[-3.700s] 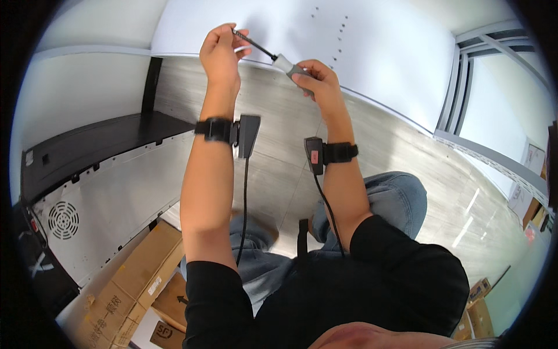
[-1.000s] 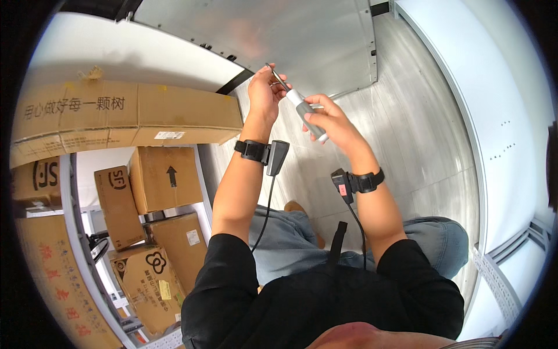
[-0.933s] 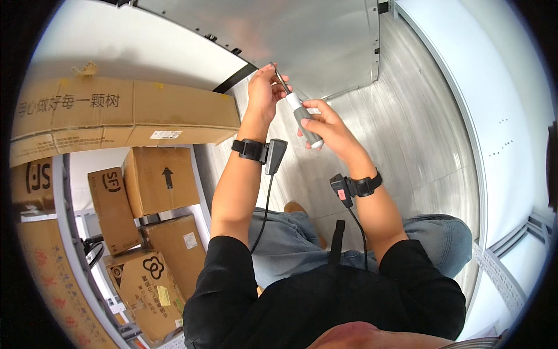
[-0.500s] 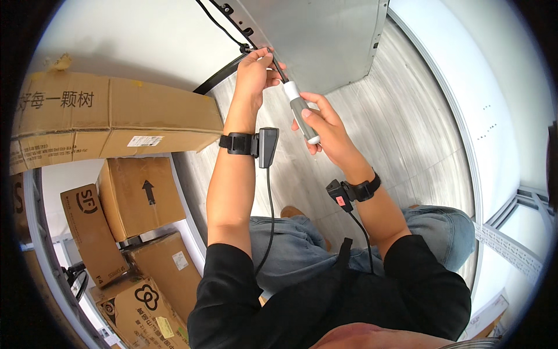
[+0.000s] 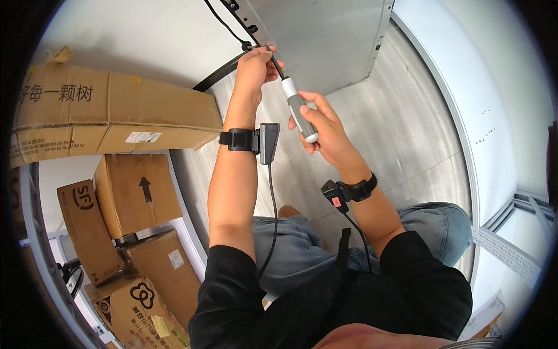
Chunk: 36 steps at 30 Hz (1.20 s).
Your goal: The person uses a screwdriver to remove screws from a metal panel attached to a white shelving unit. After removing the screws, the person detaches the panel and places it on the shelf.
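My right hand [image 5: 326, 125] is wrapped round the grey and white handle of a screwdriver [image 5: 300, 110]. The dark shaft slants up and to the left, between the fingers of my left hand [image 5: 256, 65]. Those fingers are closed around the shaft near its tip, at the lower edge of a grey metal panel [image 5: 314, 41]. What the tip touches is hidden by the fingers. Just beyond my left hand, a black cable [image 5: 224, 26] runs down to a fitting beside the panel's edge, which has slots and holes.
A long cardboard box [image 5: 165, 110] lies at the left, close to my left forearm. Below it stand several more cartons [image 5: 139, 192] in a rack. Both wrists wear black straps with small devices [image 5: 267, 143] and trailing cables. Pale wood-look flooring [image 5: 401, 139] lies under my hands.
The screwdriver handle and my right hand have shifted very slightly left. Both hands keep their grip, and the view has moved a little.
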Motion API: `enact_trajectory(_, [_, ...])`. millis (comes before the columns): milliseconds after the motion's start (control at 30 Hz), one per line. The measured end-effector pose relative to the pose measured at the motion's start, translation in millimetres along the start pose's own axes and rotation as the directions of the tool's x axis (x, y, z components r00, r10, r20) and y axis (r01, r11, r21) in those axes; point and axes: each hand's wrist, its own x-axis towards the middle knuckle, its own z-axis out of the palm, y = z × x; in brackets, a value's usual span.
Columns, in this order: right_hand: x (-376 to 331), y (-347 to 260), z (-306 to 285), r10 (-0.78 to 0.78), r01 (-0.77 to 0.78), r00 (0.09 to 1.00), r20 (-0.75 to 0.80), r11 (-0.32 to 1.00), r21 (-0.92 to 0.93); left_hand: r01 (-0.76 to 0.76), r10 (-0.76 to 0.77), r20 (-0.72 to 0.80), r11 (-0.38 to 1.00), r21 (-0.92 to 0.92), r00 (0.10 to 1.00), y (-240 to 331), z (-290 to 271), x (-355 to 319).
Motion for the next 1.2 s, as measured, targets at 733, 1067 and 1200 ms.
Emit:
enact_trajectory(733, [-1.4,-2.1,5.1,0.052,-0.052,0.998,-0.024,0.999,0.011,-0.001,0.000,0.054,1.000,0.018,0.999,-2.1,-8.3,-6.1])
enact_trajectory(1067, [12.1,18.6,-5.4,-0.131,0.009,0.979,-0.158,0.797,-0.603,0.025,-0.029,0.030,0.991,0.134,0.999,-0.3,-5.8,-5.3])
enact_trajectory(1200, [15.3,22.1,-6.0,0.043,-0.089,0.993,-0.114,0.898,-0.431,0.019,-0.017,-0.012,0.988,0.150,1.000,-2.8,-5.0,-5.1])
